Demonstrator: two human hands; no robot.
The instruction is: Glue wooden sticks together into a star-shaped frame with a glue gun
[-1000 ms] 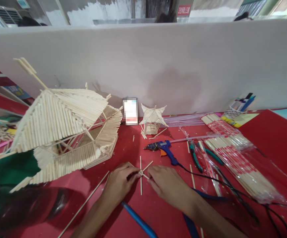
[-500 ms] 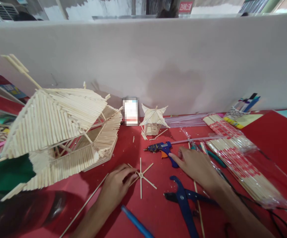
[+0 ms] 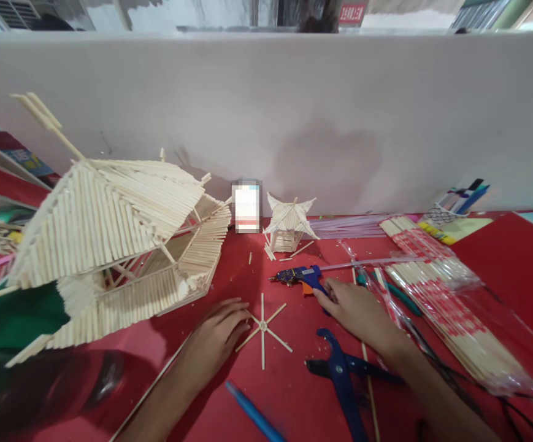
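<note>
A star-shaped frame of thin wooden sticks (image 3: pixel 263 327) lies flat on the red tabletop (image 3: pixel 289 393). Just left of it rests my left hand (image 3: pixel 218 328), fingers stretched out and holding nothing, close to the stick ends on that side. My right hand (image 3: pixel 346 301) has its fingers around the handle of a blue hot glue gun (image 3: pixel 300 275), whose nozzle points left. A clear glue stick (image 3: pixel 362 264) runs out of the gun's back. Below my right hand lies a dark blue cutter (image 3: pixel 342 371).
A large stick pavilion (image 3: pixel 110 227) fills the left, and a small one (image 3: pixel 289 224) stands near the white partition (image 3: pixel 229 98). Packs of wooden sticks (image 3: pixel 441 307) lie at right, with a pen holder (image 3: pixel 448 209) behind. A blue pen (image 3: pixel 254 411) and dark bottle (image 3: pixel 49 387) are in front.
My left hand has let go of the star-shaped frame and drawn slightly left. My right hand has closed around the glue gun's handle. The view has shifted slightly.
</note>
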